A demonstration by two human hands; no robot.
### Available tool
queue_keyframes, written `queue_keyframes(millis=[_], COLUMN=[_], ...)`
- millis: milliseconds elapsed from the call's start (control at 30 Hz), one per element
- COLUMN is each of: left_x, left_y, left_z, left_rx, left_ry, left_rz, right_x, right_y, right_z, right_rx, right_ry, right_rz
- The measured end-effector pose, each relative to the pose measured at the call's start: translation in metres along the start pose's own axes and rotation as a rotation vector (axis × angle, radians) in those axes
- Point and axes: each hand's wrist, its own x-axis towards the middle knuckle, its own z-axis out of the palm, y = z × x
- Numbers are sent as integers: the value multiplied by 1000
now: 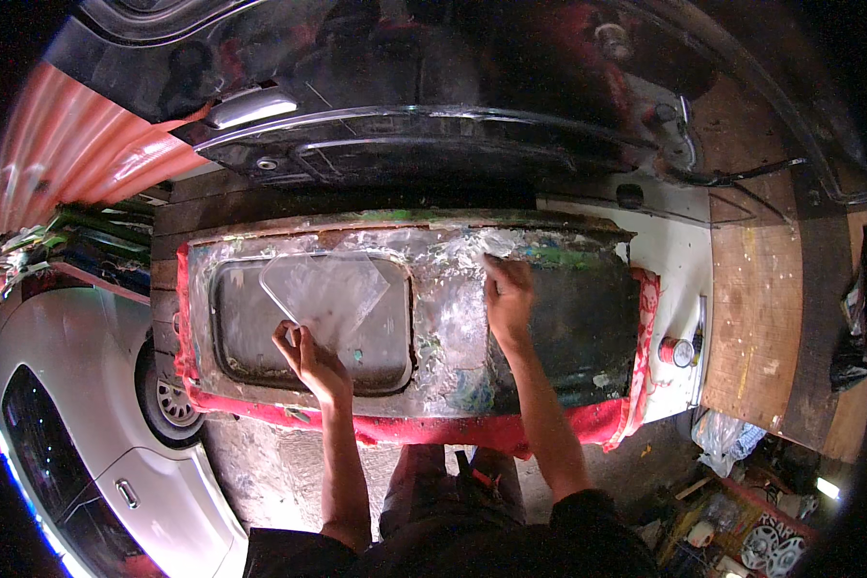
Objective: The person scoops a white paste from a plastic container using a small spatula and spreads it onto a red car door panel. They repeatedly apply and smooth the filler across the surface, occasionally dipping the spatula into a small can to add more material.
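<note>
A car door panel (443, 356), worn and patchy with paint and filler smears, lies flat before me on a red cloth (395, 430). In my left hand (316, 368) is a clear flat sheet (320, 289), pinched at its near corner and held over the panel's rounded window-like recess. Cloudy smears show on the sheet. My right hand (511, 301) is over the panel right of the recess, its bent fingers close to a whitish smeared patch (472, 249) near the far edge. What those fingers hold, if anything, cannot be made out.
A large black car body part (405, 135) spans the far side. At the left stands a silver car (96, 385). A red-and-white can (678, 353) sits right of the panel, near wooden boards (756, 318). Plastic bags (727, 438) and clutter lie at lower right.
</note>
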Motion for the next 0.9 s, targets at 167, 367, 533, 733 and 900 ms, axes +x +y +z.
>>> queue_keyframes(millis=[167,367,533,733,900], left_x=[5,1,-4,-14,-22], left_y=[-15,-11,-8,-1,-12], left_z=[-17,-19,-13,3,5], left_rx=[28,28,2,-92,-35], left_ry=[-28,-8,-9,39,52], left_rz=[-12,21,16,-22,-60], right_x=[-59,-25,-8,-42,-26], right_y=[-22,-23,-19,-19,8], right_z=[10,3,32,-13,-46], right_rx=[32,243,69,114,382], right_ry=[-384,-231,-177,-573,-242], right_rz=[-317,-143,-159,-332,258])
